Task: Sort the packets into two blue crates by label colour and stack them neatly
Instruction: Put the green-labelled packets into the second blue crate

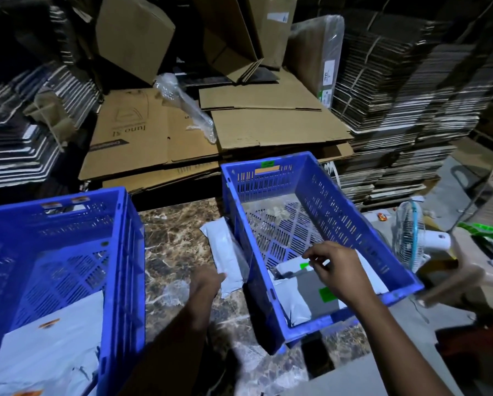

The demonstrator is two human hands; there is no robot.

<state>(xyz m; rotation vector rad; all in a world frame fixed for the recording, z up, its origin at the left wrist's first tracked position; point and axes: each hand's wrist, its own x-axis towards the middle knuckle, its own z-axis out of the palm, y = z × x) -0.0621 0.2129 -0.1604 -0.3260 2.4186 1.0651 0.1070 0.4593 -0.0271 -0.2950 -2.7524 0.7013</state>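
Note:
Two blue crates stand on a marble-patterned table. The left crate (119,252) holds grey packets with orange labels (49,322) at its near end. The right crate (351,224) sits skewed and holds grey packets with green labels (326,294). Between the crates lies a long white packet (228,252), label side hidden. My left hand (206,285) grips its near end. My right hand (332,267) hovers inside the right crate just above a green-labelled packet (292,267), fingers loosely curled and holding nothing.
Clear plastic wrap (173,292) lies on the table (176,238) near my left wrist. Flattened cardboard boxes (153,132) and tall stacks of them fill the back. A small fan (411,232) and another person's blurred hand (453,281) are just right of the right crate.

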